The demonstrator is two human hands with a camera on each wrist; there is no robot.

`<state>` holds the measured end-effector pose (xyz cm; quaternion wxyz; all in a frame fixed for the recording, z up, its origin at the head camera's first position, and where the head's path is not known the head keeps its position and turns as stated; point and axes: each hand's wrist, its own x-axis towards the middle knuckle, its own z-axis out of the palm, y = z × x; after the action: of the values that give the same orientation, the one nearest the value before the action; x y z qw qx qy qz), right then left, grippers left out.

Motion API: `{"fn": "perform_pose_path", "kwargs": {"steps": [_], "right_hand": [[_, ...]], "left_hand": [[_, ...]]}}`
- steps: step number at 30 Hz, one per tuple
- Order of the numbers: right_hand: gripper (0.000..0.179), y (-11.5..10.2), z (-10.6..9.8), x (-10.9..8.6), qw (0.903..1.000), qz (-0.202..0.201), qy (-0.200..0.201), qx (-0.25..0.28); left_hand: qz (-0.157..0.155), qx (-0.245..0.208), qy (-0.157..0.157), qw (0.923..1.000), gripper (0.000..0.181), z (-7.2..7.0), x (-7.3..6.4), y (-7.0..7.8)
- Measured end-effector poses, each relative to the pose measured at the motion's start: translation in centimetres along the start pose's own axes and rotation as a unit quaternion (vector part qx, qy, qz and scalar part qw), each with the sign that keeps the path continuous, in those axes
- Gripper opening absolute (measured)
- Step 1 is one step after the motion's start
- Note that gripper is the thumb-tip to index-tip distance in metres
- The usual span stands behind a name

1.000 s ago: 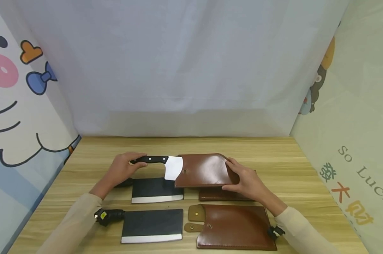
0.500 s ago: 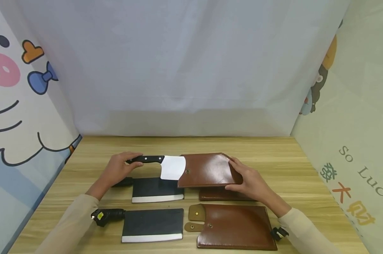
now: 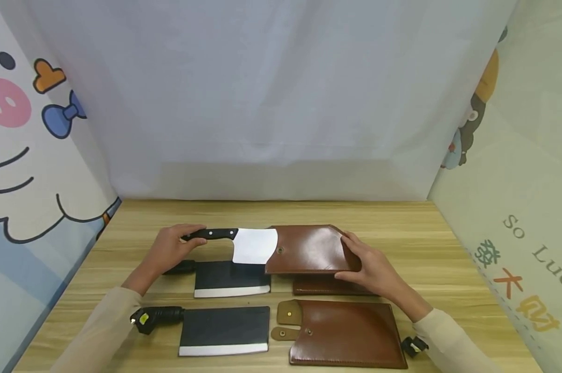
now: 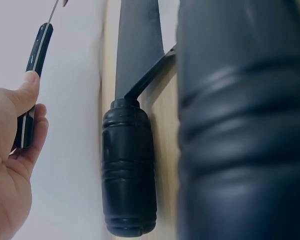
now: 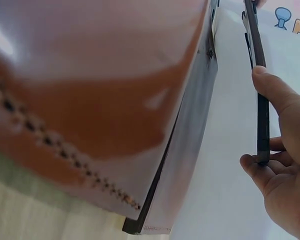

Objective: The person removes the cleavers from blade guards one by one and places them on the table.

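My left hand [image 3: 175, 247] grips the black riveted handle [image 4: 36, 55] of a cleaver [image 3: 255, 246] between thumb and fingers. Part of its bright silver blade shows; the rest is hidden inside a brown leather sheath [image 3: 315, 249]. At the sheath's far right end my right hand [image 3: 371, 264] pinches it, thumb on the near face, fingers behind, as the right wrist view also shows. Cleaver and sheath are held level above the table, overlapping a dark-bladed cleaver [image 3: 231, 277] and a second brown sheath [image 3: 327, 286] lying beneath.
Nearer the front lie another dark cleaver [image 3: 225, 329] with a ribbed black handle [image 3: 164, 314] and a brown sheath [image 3: 348, 334] with its tan snap straps [image 3: 287, 321] spread open. A pale curtain [image 3: 271, 103] hangs behind the wooden table [image 3: 206, 210].
More of the silver blade shows out of the sheath. My left hand has moved left with the handle, and my right hand has moved slightly right with the sheath.
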<state>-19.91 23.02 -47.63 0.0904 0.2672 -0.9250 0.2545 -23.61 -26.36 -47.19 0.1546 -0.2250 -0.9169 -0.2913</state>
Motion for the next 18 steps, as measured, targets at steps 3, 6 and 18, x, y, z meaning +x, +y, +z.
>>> {"fn": "perform_pose_path", "kwargs": {"steps": [3, 6, 18], "right_hand": [[0.09, 0.1, 0.1, 0.1, 1.0, 0.0, 0.002, 0.001], [0.09, 0.1, 0.0, 0.1, 1.0, 0.001, 0.004, -0.001], [0.091, 0.4, 0.0, -0.2, 0.9998, 0.006, 0.011, -0.014]], "left_hand": [[-0.002, 0.002, 0.003, 1.0, 0.039, 0.0, -0.2, -0.5], [-0.008, 0.004, 0.002, 1.0, 0.039, 0.0, -0.2, -0.8], [0.001, 0.011, 0.012, 0.9999, 0.038, -0.6, -0.2, -1.6]]}}
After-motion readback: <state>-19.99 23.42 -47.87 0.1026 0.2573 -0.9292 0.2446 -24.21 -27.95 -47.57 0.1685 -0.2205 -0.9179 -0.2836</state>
